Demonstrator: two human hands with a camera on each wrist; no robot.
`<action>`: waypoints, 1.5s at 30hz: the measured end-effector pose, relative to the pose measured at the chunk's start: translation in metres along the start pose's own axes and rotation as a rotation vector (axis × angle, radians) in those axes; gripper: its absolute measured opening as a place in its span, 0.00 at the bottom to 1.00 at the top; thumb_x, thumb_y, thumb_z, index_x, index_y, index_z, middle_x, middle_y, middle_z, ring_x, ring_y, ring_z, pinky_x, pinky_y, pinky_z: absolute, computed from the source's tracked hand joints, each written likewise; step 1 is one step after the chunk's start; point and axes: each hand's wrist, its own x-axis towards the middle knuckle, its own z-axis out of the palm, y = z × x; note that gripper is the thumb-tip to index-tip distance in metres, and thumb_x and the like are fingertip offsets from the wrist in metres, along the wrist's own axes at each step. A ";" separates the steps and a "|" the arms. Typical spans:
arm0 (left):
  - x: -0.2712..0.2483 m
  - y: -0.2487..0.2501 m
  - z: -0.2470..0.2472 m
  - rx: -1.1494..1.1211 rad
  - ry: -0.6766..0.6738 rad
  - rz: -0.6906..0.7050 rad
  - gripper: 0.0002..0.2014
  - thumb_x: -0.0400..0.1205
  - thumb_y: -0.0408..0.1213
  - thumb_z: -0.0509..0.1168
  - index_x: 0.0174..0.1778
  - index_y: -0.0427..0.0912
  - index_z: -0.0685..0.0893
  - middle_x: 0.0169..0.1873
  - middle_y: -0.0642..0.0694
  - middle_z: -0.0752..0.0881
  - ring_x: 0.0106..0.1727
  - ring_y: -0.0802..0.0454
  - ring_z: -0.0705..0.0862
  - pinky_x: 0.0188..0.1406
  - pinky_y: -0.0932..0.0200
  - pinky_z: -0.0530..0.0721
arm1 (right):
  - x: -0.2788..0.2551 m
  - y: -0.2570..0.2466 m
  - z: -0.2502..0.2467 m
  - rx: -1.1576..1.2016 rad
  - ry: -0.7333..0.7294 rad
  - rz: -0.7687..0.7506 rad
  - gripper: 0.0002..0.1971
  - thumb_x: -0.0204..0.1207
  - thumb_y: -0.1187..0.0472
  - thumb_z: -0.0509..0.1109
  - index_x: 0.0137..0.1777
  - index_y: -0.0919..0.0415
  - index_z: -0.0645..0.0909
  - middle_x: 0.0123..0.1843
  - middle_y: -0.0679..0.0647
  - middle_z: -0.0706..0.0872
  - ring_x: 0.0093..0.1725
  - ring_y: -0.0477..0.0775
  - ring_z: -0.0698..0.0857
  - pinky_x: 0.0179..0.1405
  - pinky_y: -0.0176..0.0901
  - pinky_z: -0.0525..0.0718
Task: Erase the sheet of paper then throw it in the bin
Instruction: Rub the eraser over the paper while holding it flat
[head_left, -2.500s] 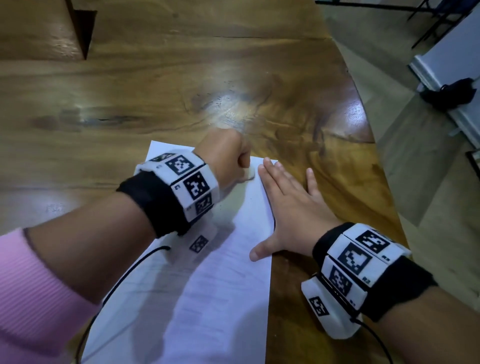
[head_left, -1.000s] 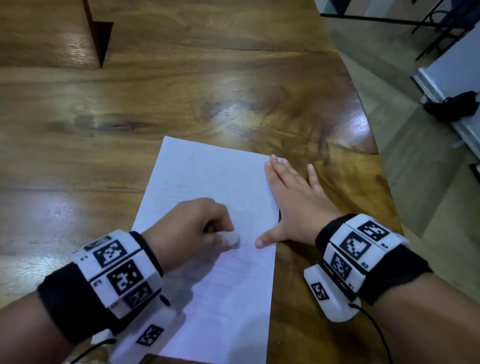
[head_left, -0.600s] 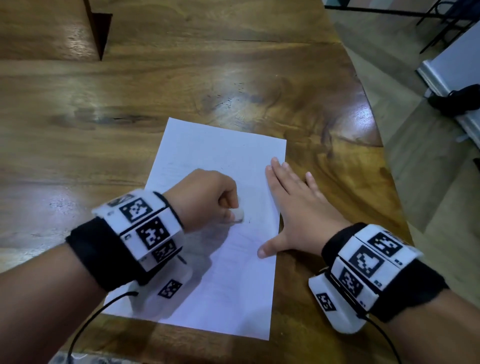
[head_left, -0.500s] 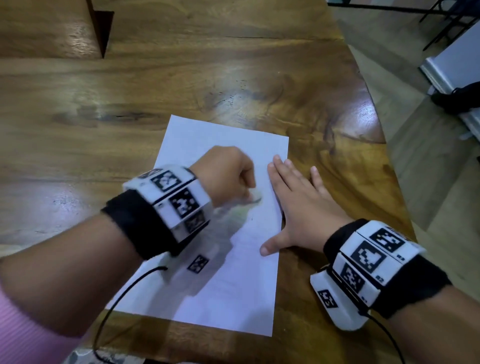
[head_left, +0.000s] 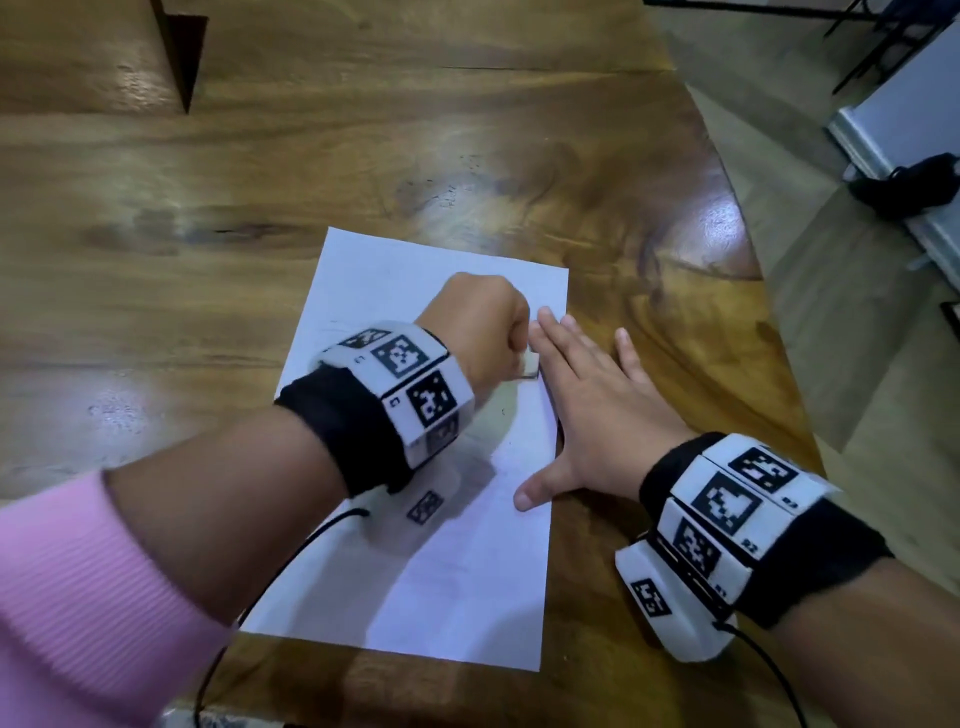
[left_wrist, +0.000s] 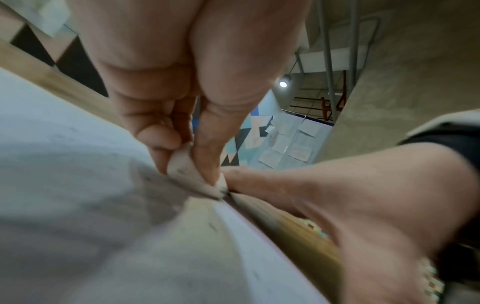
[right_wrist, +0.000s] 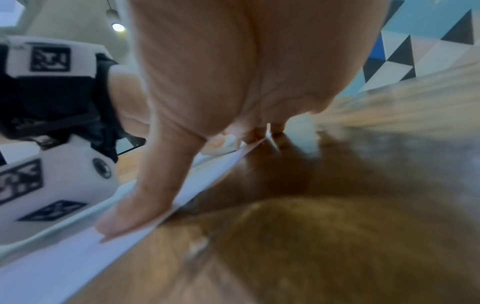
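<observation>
A white sheet of paper (head_left: 457, 561) lies flat on the wooden table (head_left: 363, 156). My left hand (head_left: 478, 332) pinches a small white eraser (head_left: 531, 364) and presses it on the sheet's upper right part, close beside my right fingers. In the left wrist view the eraser (left_wrist: 189, 176) sits between thumb and fingers, its tip on the paper (left_wrist: 78, 185). My right hand (head_left: 587, 410) lies flat with fingers straight, holding down the sheet's right edge; its thumb rests on the paper (right_wrist: 78, 257). No bin is in view.
The table's curved right edge (head_left: 763, 322) drops to a tiled floor. A black object (head_left: 914, 182) lies on the floor by a white wall base at far right. A dark wedge-shaped gap (head_left: 182, 57) marks the tabletop at the upper left.
My left hand has rubbed the eraser back and forth, from the sheet's middle up and right toward my right fingers. The right hand has stayed flat on the paper's edge.
</observation>
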 end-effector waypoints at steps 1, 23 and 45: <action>-0.003 -0.001 0.002 0.000 0.003 0.008 0.03 0.72 0.32 0.67 0.33 0.42 0.85 0.31 0.49 0.80 0.38 0.51 0.77 0.35 0.69 0.67 | 0.000 0.000 0.000 0.002 -0.001 0.001 0.76 0.49 0.27 0.76 0.81 0.55 0.26 0.82 0.46 0.24 0.80 0.44 0.26 0.79 0.58 0.29; -0.011 -0.008 0.000 0.004 -0.043 0.029 0.00 0.73 0.33 0.67 0.38 0.41 0.83 0.24 0.55 0.73 0.38 0.51 0.76 0.30 0.62 0.69 | -0.015 -0.004 0.008 -0.066 -0.064 -0.013 0.76 0.48 0.24 0.73 0.79 0.54 0.21 0.79 0.46 0.19 0.77 0.49 0.20 0.76 0.65 0.25; -0.051 -0.001 0.020 0.009 -0.171 0.126 0.05 0.74 0.34 0.65 0.41 0.42 0.85 0.33 0.47 0.82 0.38 0.48 0.79 0.35 0.69 0.69 | -0.014 -0.007 0.009 -0.097 -0.112 0.000 0.80 0.45 0.24 0.75 0.77 0.58 0.19 0.78 0.50 0.17 0.76 0.51 0.19 0.74 0.68 0.25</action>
